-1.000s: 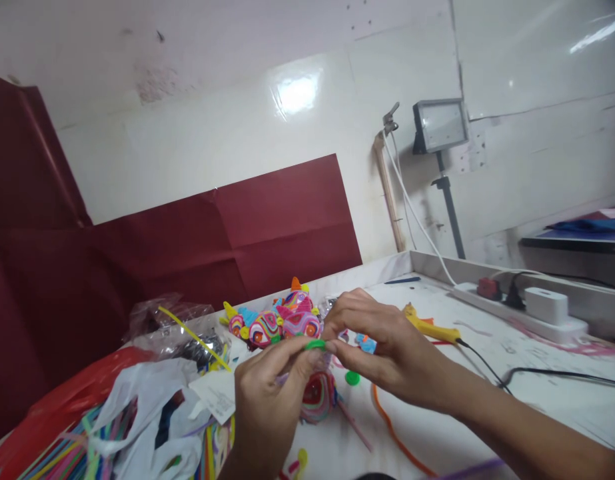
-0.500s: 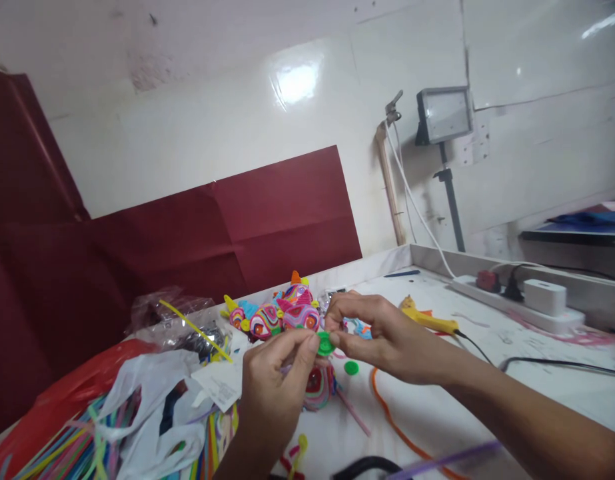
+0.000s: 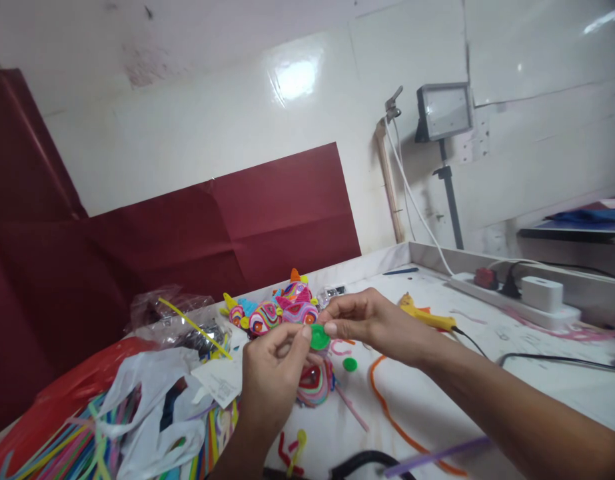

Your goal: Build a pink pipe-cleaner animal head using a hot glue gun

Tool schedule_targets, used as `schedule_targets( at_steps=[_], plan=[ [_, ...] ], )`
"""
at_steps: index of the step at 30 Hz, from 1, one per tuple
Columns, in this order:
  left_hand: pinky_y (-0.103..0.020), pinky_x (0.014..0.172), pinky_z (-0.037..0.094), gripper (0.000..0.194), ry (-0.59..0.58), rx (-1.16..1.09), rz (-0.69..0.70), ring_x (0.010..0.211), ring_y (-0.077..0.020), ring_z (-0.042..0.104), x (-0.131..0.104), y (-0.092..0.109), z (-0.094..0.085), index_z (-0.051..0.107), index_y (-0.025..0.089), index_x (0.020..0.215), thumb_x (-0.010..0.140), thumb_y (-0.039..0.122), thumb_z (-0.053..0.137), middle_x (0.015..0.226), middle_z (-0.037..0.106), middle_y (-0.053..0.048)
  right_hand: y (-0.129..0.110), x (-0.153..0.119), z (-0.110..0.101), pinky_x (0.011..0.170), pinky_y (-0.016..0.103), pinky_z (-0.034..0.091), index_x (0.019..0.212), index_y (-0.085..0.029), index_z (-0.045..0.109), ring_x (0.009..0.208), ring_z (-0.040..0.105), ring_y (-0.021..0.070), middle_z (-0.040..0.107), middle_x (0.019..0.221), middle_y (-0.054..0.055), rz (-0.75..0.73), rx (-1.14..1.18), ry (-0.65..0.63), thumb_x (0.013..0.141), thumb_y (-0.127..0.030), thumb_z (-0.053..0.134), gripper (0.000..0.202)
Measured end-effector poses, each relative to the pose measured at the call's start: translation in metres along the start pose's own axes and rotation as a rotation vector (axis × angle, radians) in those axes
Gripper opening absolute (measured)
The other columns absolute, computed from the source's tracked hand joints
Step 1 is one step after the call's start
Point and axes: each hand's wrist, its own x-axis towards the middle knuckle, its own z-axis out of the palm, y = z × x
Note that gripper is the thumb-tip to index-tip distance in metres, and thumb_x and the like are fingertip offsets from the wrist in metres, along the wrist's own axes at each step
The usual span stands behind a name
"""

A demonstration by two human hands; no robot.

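A green coiled disc, seemingly of pipe cleaner [image 3: 319, 337], is pinched at its left edge by my left hand [image 3: 274, 370] and at its right edge by my right hand [image 3: 370, 323]. Both hands hold it raised over the white table. Below it lies a multicoloured coiled pipe-cleaner piece [image 3: 314, 383] with a red centre, partly hidden by my left hand. A second, smaller green disc [image 3: 350, 365] rests on the table to the right. Several colourful finished-looking coiled figures [image 3: 267, 317] sit behind my hands.
Bundles of coloured pipe cleaners [image 3: 62, 453], a white plastic bag [image 3: 152, 373] and a red bag [image 3: 82, 373] lie at left. At right are a yellow glue gun [image 3: 427, 317] with a cord and a white power strip [image 3: 517, 300]. An orange pipe cleaner [image 3: 382, 393] curves across the table.
Both hands have shifted slightly left with the green disc, which now turns its face more towards me. My right hand's fingers have moved along its edge.
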Motion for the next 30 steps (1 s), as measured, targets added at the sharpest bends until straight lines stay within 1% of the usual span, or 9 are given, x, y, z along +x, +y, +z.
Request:
schedule_targets(
  at_steps=[5, 9, 12, 15, 17, 21, 23, 26, 30],
  plan=[
    [-0.024, 0.053, 0.056, 0.022, 0.006, -0.012, -0.026, 0.055, -0.0201, 0.071, 0.001, 0.0, 0.001, 0.07, 0.017, 0.073, 0.082, 0.036, 0.063, 0.059, 0.073, -0.004, 0.001, 0.001, 0.0, 0.063, 0.026, 0.038, 0.081, -0.013, 0.072, 0.063, 0.051, 0.0107, 0.061, 0.067, -0.002, 0.015, 0.046, 0.023, 0.07, -0.047, 0.079, 0.036],
    [-0.023, 0.052, 0.055, 0.022, 0.012, -0.003, -0.032, 0.054, -0.0194, 0.071, 0.002, -0.001, 0.001, 0.069, 0.017, 0.072, 0.082, 0.035, 0.062, 0.057, 0.072, -0.003, 0.0, 0.001, -0.001, 0.059, 0.025, 0.032, 0.071, -0.013, 0.068, 0.059, 0.043, 0.0089, 0.052, 0.06, -0.004, 0.011, 0.007, -0.025, 0.072, -0.051, 0.076, 0.038],
    [-0.024, 0.052, 0.055, 0.022, 0.032, -0.025, -0.026, 0.053, -0.0199, 0.07, 0.003, -0.002, 0.001, 0.069, 0.017, 0.071, 0.08, 0.036, 0.063, 0.056, 0.071, -0.003, -0.002, 0.0, 0.0, 0.059, 0.025, 0.033, 0.066, -0.014, 0.067, 0.058, 0.043, 0.0094, 0.053, 0.059, -0.005, 0.05, 0.007, -0.051, 0.068, -0.052, 0.078, 0.04],
    [-0.025, 0.052, 0.055, 0.022, 0.037, -0.041, -0.04, 0.053, -0.0199, 0.07, 0.003, -0.001, 0.003, 0.069, 0.017, 0.072, 0.08, 0.037, 0.064, 0.054, 0.071, -0.003, -0.002, -0.001, 0.001, 0.061, 0.026, 0.035, 0.071, -0.014, 0.07, 0.06, 0.046, 0.0101, 0.057, 0.061, -0.003, 0.089, 0.031, -0.057, 0.064, -0.05, 0.082, 0.039],
    [-0.024, 0.052, 0.055, 0.023, 0.042, -0.044, -0.053, 0.052, -0.0192, 0.069, 0.002, -0.001, 0.005, 0.069, 0.017, 0.071, 0.08, 0.037, 0.064, 0.053, 0.07, -0.002, -0.001, -0.001, 0.001, 0.06, 0.026, 0.034, 0.072, -0.014, 0.071, 0.059, 0.045, 0.0099, 0.056, 0.06, -0.004, 0.094, 0.047, -0.052, 0.062, -0.049, 0.083, 0.038],
    [-0.024, 0.052, 0.055, 0.023, 0.046, -0.092, -0.061, 0.05, -0.0182, 0.068, 0.002, -0.004, 0.007, 0.069, 0.016, 0.072, 0.08, 0.036, 0.064, 0.055, 0.069, -0.002, 0.002, 0.001, 0.0, 0.056, 0.025, 0.032, 0.066, -0.014, 0.068, 0.055, 0.043, 0.0089, 0.053, 0.055, -0.005, 0.089, 0.037, 0.009, 0.064, -0.047, 0.082, 0.036],
    [-0.025, 0.053, 0.056, 0.028, 0.022, -0.14, -0.07, 0.053, -0.0186, 0.069, 0.004, -0.006, 0.006, 0.068, 0.015, 0.073, 0.082, 0.041, 0.063, 0.059, 0.07, -0.004, 0.003, 0.003, 0.0, 0.053, 0.024, 0.033, 0.063, -0.014, 0.065, 0.053, 0.043, 0.0086, 0.054, 0.054, -0.004, 0.097, 0.036, 0.064, 0.064, -0.048, 0.082, 0.038],
    [-0.025, 0.054, 0.056, 0.036, -0.005, -0.212, -0.123, 0.057, -0.0185, 0.07, 0.007, -0.01, 0.006, 0.067, 0.013, 0.075, 0.083, 0.048, 0.06, 0.067, 0.072, -0.007, 0.006, 0.006, 0.002, 0.05, 0.023, 0.034, 0.063, -0.014, 0.064, 0.049, 0.046, 0.0078, 0.059, 0.056, -0.003, 0.134, 0.086, 0.162, 0.06, -0.048, 0.083, 0.039],
    [-0.022, 0.054, 0.054, 0.031, -0.044, -0.216, -0.162, 0.057, -0.0163, 0.069, 0.008, -0.014, 0.009, 0.066, 0.013, 0.076, 0.079, 0.043, 0.067, 0.068, 0.073, -0.007, 0.009, 0.008, 0.009, 0.048, 0.021, 0.036, 0.064, -0.014, 0.064, 0.047, 0.05, 0.0067, 0.062, 0.056, -0.002, 0.14, 0.188, 0.214, 0.057, -0.046, 0.085, 0.039]
  ],
)
